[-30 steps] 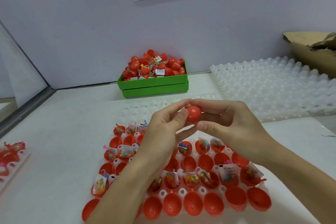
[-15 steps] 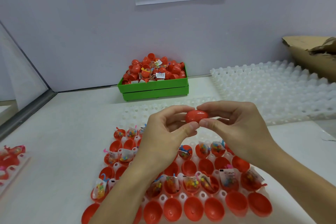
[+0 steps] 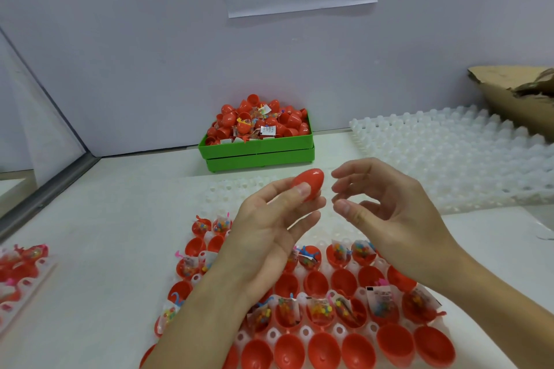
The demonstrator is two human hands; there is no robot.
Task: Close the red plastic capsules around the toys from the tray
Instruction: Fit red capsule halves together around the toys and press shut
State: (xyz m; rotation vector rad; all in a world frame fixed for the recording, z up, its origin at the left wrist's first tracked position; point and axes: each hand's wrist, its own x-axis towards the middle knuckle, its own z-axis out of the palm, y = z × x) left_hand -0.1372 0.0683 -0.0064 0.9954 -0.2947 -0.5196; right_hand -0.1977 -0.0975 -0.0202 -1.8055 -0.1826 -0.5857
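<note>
My left hand (image 3: 269,228) pinches a closed red capsule (image 3: 310,183) between thumb and fingers, held above the table. My right hand (image 3: 386,213) hovers just to the right of it, fingers loosely curved, holding nothing. Below both hands lies a white tray (image 3: 302,334) with several open red capsule halves, some empty, some holding small bagged toys (image 3: 320,310).
A green bin (image 3: 257,154) heaped with red capsules stands at the back by the wall. White empty trays (image 3: 449,153) lie at the right, a torn cardboard box (image 3: 515,90) behind them. Another tray with red capsules (image 3: 21,266) sits at the left edge.
Both hands were pressing the capsule together. Now my right hand has let go and drawn slightly right, while my left hand keeps the closed capsule.
</note>
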